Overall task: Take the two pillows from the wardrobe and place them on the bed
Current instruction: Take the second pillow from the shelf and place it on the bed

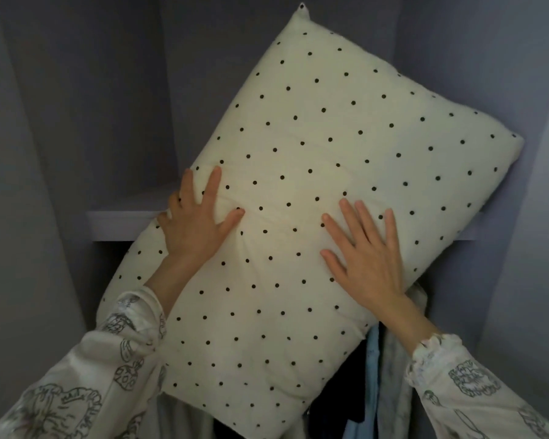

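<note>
Across the wardrobe shelf (121, 223), tilted cream pillow (314, 172) with black dots, hands spread flat on it, grip unclear.

A pale lilac wardrobe shelf (124, 224) spans the compartment. A cream, black-dotted pillow (330, 128) leans tilted across its front edge, overhanging below.

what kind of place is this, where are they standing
Most likely at an open wardrobe in a bedroom. A shelf spans between plain side walls, clothes hang below it, and both hands, left and right, press on a dotted pillow tilted half off the shelf.
</note>
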`<action>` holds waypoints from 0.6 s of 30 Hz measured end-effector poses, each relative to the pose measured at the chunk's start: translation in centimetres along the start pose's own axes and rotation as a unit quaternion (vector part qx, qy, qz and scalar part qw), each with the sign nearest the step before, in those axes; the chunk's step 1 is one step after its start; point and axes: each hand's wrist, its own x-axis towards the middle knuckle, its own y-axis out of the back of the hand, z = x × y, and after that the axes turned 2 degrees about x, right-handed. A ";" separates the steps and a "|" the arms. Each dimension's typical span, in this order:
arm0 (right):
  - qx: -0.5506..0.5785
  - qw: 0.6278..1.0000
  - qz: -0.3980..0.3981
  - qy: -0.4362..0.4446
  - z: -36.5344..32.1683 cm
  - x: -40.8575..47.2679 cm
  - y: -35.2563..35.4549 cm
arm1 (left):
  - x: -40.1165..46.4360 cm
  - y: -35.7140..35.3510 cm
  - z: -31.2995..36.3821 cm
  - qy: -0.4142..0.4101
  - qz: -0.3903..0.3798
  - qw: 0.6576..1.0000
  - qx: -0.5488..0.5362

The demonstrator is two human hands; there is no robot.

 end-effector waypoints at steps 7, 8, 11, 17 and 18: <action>0.079 0.986 -0.009 -0.149 1.4 -3.8 1.3 | 0.6 0.0 -0.2 0.006 -0.007 1.000 -0.004; 0.103 0.981 -0.012 -0.165 1.5 -4.5 1.3 | 0.7 -0.1 -0.2 0.008 -0.007 1.000 -0.007; 0.175 0.962 -0.017 -0.208 1.3 -6.3 1.5 | 0.7 -0.2 -0.1 0.011 -0.007 1.000 -0.017; 0.356 0.855 0.002 -0.377 -0.7 -6.5 1.6 | 0.2 -0.3 -0.3 0.000 0.008 0.999 -0.032; 0.387 0.827 0.008 -0.408 -0.9 -6.3 1.4 | 0.2 -0.3 -0.3 -0.001 0.011 0.999 -0.036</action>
